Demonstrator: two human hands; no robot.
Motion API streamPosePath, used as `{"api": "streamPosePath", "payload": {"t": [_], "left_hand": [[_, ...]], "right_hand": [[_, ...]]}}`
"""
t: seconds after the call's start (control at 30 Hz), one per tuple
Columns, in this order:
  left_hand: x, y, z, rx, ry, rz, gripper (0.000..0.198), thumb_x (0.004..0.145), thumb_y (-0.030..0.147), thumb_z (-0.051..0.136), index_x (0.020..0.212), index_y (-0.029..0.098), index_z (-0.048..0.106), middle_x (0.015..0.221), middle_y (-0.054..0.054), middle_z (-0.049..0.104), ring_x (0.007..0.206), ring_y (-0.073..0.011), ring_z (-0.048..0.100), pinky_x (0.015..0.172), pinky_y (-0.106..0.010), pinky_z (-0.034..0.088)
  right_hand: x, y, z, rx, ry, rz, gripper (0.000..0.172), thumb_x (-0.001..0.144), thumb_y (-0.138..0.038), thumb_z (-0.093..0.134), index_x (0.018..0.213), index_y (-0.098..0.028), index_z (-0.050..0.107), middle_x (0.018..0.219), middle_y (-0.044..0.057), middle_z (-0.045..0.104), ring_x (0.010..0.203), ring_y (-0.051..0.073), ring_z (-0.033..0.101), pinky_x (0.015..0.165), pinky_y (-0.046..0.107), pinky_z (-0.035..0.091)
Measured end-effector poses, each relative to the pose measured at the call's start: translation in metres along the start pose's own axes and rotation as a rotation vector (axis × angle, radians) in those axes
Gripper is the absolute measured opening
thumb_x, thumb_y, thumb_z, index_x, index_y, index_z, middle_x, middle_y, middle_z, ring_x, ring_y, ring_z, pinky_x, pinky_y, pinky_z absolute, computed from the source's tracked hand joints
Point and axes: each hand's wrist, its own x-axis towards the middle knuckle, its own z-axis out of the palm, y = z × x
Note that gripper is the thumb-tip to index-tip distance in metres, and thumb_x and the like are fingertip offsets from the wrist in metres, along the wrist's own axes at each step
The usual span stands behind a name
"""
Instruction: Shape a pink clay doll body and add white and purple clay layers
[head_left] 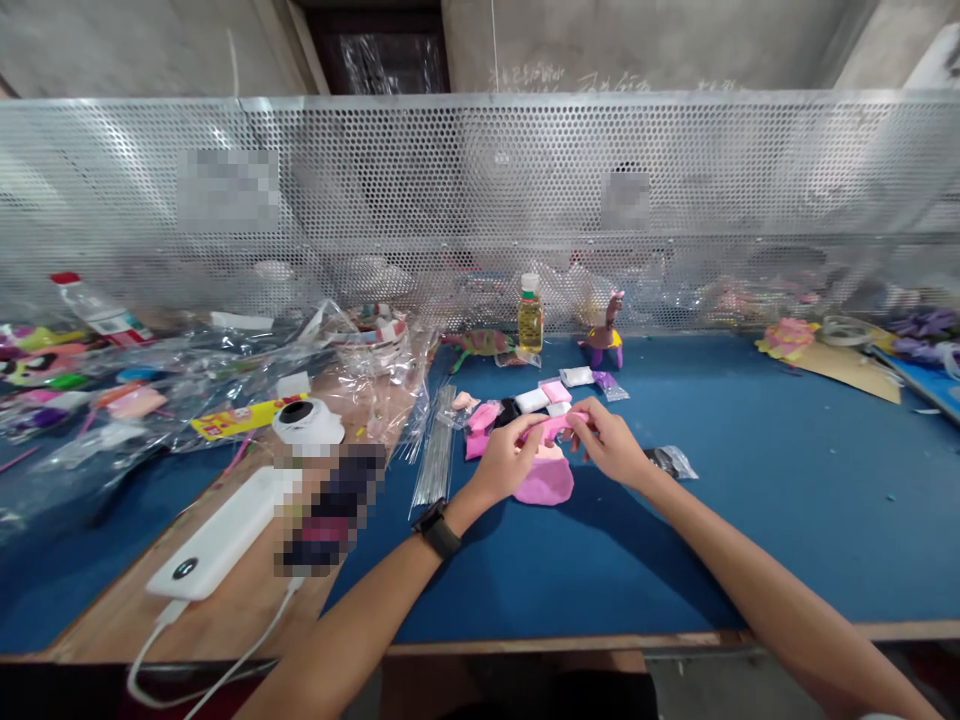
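Between my two hands is a strip of pink modelling clay [553, 428], held a little above the blue table mat. My left hand [510, 458], with a dark watch on its wrist, has its fingers closed on the strip's left end. The fingers of my right hand [606, 440] pinch the other end. Just below lies a flattened pink-purple clay piece [544, 484], with a paler peach piece at its upper edge, partly hidden by my hands. Small clay packets in pink, white, black and purple, such as the white packet [531, 401], lie just beyond.
Thin metal wires [435, 450] lie left of my hands. A bottle of yellow liquid [530, 318] and two clay animal figures, one a long-necked figure [604, 335], stand behind. A power bank [225, 535], a white camera [306, 424] and plastic bags fill the left. A dark packet [671, 461] lies right.
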Motion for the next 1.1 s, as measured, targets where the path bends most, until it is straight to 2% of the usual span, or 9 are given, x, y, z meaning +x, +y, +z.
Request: {"api": "streamPosePath", "payload": {"t": [0.17,0.3,0.4,0.5,0.63,0.73,0.83,0.9,1.1], "left_hand": [[0.0,-0.008,0.005,-0.149,0.064,-0.136,0.052,0.099,0.049,0.047,0.137,0.014,0.057,0.123,-0.014,0.069,0.1,-0.0235,0.07,0.084,-0.034,0.057],[-0.006,0.0,0.012,-0.238,-0.066,-0.081,0.053,0.103,0.046,0.038,0.146,0.018,0.05,0.146,-0.011,0.055,0.125,-0.0261,0.06,0.101,-0.039,0.053],[-0.01,0.007,0.012,-0.225,-0.145,-0.053,0.052,0.101,0.045,0.045,0.148,0.022,0.048,0.127,-0.009,0.069,0.113,-0.0267,0.067,0.098,-0.04,0.054],[-0.008,0.006,0.009,-0.195,-0.117,-0.085,0.056,0.096,0.047,0.055,0.144,0.019,0.048,0.104,-0.009,0.076,0.096,-0.026,0.073,0.086,-0.037,0.057],[-0.004,0.001,0.003,-0.085,-0.028,-0.13,0.04,0.089,0.052,0.064,0.109,0.017,0.062,0.082,-0.004,0.075,0.073,-0.0214,0.073,0.066,-0.028,0.054],[-0.004,0.002,0.002,0.05,-0.008,-0.107,0.036,0.091,0.053,0.06,0.083,0.017,0.062,0.065,-0.001,0.07,0.062,-0.0174,0.067,0.057,-0.024,0.046],[-0.006,0.004,0.004,0.103,-0.025,-0.071,0.048,0.096,0.054,0.05,0.068,0.016,0.059,0.056,0.0,0.064,0.055,-0.0143,0.061,0.055,-0.023,0.041],[-0.006,0.004,0.005,0.037,-0.067,-0.093,0.052,0.099,0.055,0.042,0.072,0.016,0.063,0.052,0.0,0.062,0.05,-0.0132,0.058,0.054,-0.023,0.041],[-0.005,0.009,0.003,-0.067,-0.122,-0.109,0.055,0.101,0.055,0.036,0.085,0.014,0.069,0.06,-0.002,0.065,0.048,-0.0119,0.054,0.052,-0.023,0.041]], "right_hand": [[-0.002,0.004,0.004,-0.137,-0.008,-0.014,0.045,0.103,-0.047,0.039,0.139,-0.022,0.043,0.078,0.003,0.07,0.066,0.02,0.068,0.063,0.03,0.054],[-0.001,0.008,0.003,-0.343,0.041,-0.069,0.045,0.104,-0.038,0.035,0.144,-0.022,0.048,0.087,0.007,0.073,0.079,0.024,0.071,0.074,0.034,0.053],[-0.002,0.01,0.003,-0.38,0.007,-0.114,0.049,0.103,-0.029,0.03,0.151,-0.02,0.041,0.098,0.01,0.073,0.082,0.024,0.069,0.075,0.036,0.052],[-0.008,0.005,0.004,-0.346,-0.152,-0.168,0.058,0.098,-0.023,0.037,0.156,-0.021,0.032,0.104,0.01,0.073,0.083,0.024,0.069,0.076,0.035,0.051],[-0.016,-0.008,0.008,-0.327,-0.297,-0.19,0.071,0.091,-0.029,0.054,0.157,-0.02,0.029,0.094,0.006,0.075,0.077,0.022,0.069,0.072,0.032,0.051],[-0.015,-0.009,0.013,-0.354,-0.261,-0.113,0.071,0.087,-0.044,0.066,0.151,-0.023,0.042,0.083,0.003,0.075,0.07,0.021,0.069,0.069,0.028,0.048],[-0.012,-0.003,0.017,-0.388,-0.14,-0.044,0.05,0.085,-0.052,0.069,0.128,-0.027,0.065,0.075,0.001,0.073,0.064,0.018,0.066,0.065,0.026,0.045],[-0.01,0.002,0.016,-0.376,-0.097,-0.079,0.034,0.093,-0.05,0.06,0.112,-0.026,0.072,0.076,0.003,0.073,0.064,0.017,0.064,0.064,0.025,0.043],[-0.002,0.011,0.002,-0.321,-0.033,-0.166,0.039,0.104,-0.037,0.035,0.122,-0.021,0.065,0.089,0.008,0.073,0.079,0.021,0.066,0.073,0.03,0.048]]}}
